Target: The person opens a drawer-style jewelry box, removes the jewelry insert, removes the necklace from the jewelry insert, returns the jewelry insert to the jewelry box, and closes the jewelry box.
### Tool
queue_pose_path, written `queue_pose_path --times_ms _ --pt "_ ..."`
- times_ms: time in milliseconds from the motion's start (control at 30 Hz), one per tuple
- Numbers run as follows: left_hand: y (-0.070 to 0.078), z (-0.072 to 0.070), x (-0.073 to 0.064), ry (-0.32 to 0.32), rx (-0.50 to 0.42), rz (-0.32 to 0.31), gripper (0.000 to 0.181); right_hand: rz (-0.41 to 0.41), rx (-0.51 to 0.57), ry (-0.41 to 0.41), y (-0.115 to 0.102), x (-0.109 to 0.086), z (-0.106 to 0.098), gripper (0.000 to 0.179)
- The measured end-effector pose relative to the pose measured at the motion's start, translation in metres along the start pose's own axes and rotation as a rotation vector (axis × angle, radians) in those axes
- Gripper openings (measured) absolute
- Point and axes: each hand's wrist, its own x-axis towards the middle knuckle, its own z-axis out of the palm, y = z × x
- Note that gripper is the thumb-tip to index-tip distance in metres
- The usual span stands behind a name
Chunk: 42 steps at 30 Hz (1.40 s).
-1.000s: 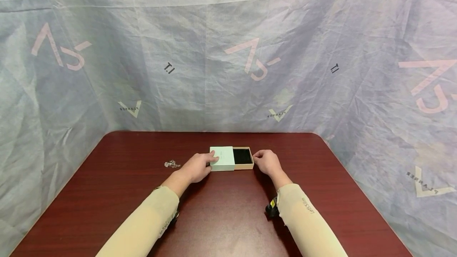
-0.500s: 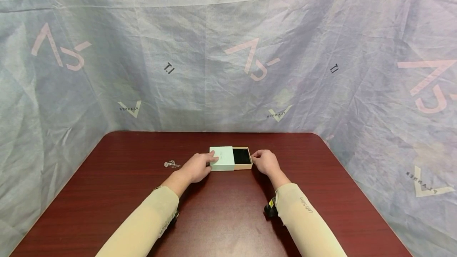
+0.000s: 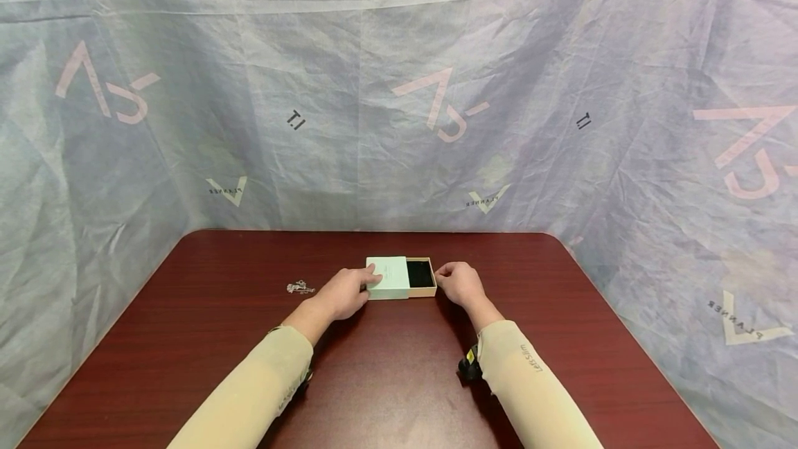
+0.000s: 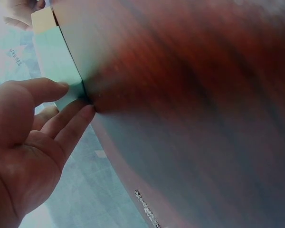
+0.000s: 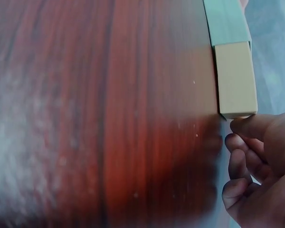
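Note:
A pale mint-green box sleeve [image 3: 388, 278] lies on the table, with a tan drawer [image 3: 422, 292] sticking out of its right end. Black lining [image 3: 420, 274] shows inside the drawer. My left hand [image 3: 340, 292] grips the sleeve at its left end; in the left wrist view the thumb [image 4: 54, 89] lies on one face and the fingers reach around the end. My right hand [image 3: 463, 284] touches the drawer's right end. In the right wrist view its thumb [image 5: 249, 127] presses the end face while the other fingers curl below, holding nothing visible.
A small silvery chain-like trinket [image 3: 300, 287] lies on the dark red-brown table [image 3: 399, 380], left of my left hand. It also shows as a glittering strip [image 4: 146, 209] in the left wrist view. A grey printed cloth [image 3: 358, 158] hangs behind and at both sides.
My right hand has moved left, and the drawer has slid further into the sleeve, so less of it shows. The left hand and the sleeve have stayed in place.

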Motion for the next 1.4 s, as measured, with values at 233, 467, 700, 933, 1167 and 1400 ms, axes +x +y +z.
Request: queue_pose_path --times_ms 233,467,700,933,1167,1400 --pt "0.0 0.001 0.0 -0.002 -0.004 -0.003 0.049 0.003 0.011 -0.006 -0.004 0.0 0.003 0.017" --pt "0.0 0.002 0.001 -0.004 -0.011 -0.007 0.049 0.005 0.009 -0.008 -0.008 0.0 0.007 0.016" --pt "0.0 0.002 0.001 0.001 -0.01 0.0 0.049 0.002 0.011 -0.019 -0.012 -0.002 0.008 0.016" --pt "0.0 0.002 0.001 0.0 -0.008 -0.001 0.049 -0.006 0.006 -0.013 -0.017 -0.003 0.009 0.015" --pt "0.002 0.0 0.0 -0.007 -0.016 -0.009 0.049 -0.003 -0.003 -0.015 -0.021 -0.003 0.011 0.015" --pt "0.001 0.0 0.0 -0.008 -0.022 -0.009 0.05 0.005 0.01 -0.028 -0.023 -0.001 0.014 0.016"
